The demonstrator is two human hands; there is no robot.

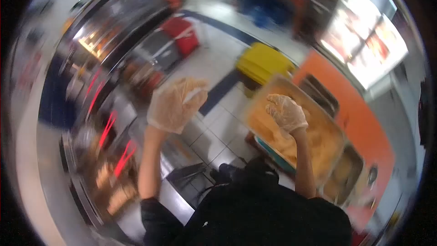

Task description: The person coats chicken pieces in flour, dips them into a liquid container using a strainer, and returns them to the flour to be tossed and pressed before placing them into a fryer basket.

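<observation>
My left hand [177, 105], in a loose clear plastic glove, is raised over the floor at centre-left. Motion smears its fingers, and I cannot make out whether it holds anything. My right hand [287, 113], gloved the same way, hovers over a large tub [326, 125] of orange-tan powder. Its fingers are bent but apart, crusted with pale crumbs, and nothing shows between them. The powder [314, 143] is spread unevenly across the tub.
Metal trays [320, 94] sit in an orange counter [364, 127] at the right. Behind the tub stands a yellow bin [265, 63]. Fryer baskets with red handles [122, 161] and browned food [122, 198] line the left. A red box [180, 35] stands farther back.
</observation>
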